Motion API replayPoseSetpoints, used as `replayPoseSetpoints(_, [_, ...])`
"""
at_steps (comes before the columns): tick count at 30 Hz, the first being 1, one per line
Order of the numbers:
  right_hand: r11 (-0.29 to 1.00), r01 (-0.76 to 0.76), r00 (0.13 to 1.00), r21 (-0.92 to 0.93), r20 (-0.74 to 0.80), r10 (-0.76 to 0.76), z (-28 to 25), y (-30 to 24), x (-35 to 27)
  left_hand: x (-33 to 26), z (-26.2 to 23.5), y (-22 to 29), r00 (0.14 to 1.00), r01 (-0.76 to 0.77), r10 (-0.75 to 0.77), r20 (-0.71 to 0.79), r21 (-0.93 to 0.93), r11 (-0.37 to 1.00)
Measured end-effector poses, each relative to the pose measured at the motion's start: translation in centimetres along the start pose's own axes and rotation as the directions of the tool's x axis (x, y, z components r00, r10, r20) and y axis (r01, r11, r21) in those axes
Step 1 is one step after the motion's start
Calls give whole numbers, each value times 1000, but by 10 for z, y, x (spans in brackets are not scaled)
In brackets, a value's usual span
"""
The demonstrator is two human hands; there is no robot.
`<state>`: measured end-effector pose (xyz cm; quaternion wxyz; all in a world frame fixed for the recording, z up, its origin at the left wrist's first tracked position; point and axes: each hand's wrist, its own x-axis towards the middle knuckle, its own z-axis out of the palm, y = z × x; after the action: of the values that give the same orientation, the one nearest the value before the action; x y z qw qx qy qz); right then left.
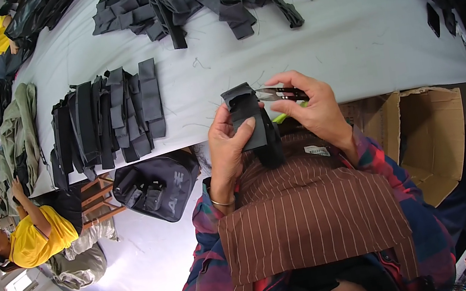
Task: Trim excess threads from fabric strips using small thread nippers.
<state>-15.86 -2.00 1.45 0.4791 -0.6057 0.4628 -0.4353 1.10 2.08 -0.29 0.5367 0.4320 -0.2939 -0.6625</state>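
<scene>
Fingers clamped: left hand (227, 136) on strip (247, 110), right hand (318, 105) on snips (291, 91). Strip seems unfinished; stack (120, 116) left of fingers, heap (189, 3) beyond: status unclear.

Matt black cloth strip (246, 110), shiny metal-bladed snips (292, 91) — smooth pale tabletop (368, 38), matt cardboard box (435, 132).

I've got the head fisheye tipped down at the left hand (225, 142) and right hand (319, 104), pretty near, white table (360, 28) beyond.
</scene>
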Motion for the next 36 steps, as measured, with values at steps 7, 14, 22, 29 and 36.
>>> replayPoseSetpoints(7, [834, 358, 932, -419, 219, -290, 0, -3, 20, -5, -2, -10, 990, -109, 87, 113, 209, 972])
replayPoseSetpoints(14, [988, 24, 999, 155, 32, -29, 4, -12, 34, -2, 10, 16, 1000, -1, -4, 22, 227, 974])
replayPoseSetpoints(22, [828, 493, 867, -268, 234, -440, 6, 2, 12, 6, -8, 0, 993, -44, 56, -100, 118, 992])
replayPoseSetpoints(29, [815, 481, 874, -324, 248, -417, 9, 7, 11, 4, 4, 11, 986, 4, -3, -164, 9, 1000])
replayPoseSetpoints(36, [853, 437, 896, -285, 225, -383, -14, -22, 16, 3, -4, 4, 973, -22, 42, -229, 89, 996])
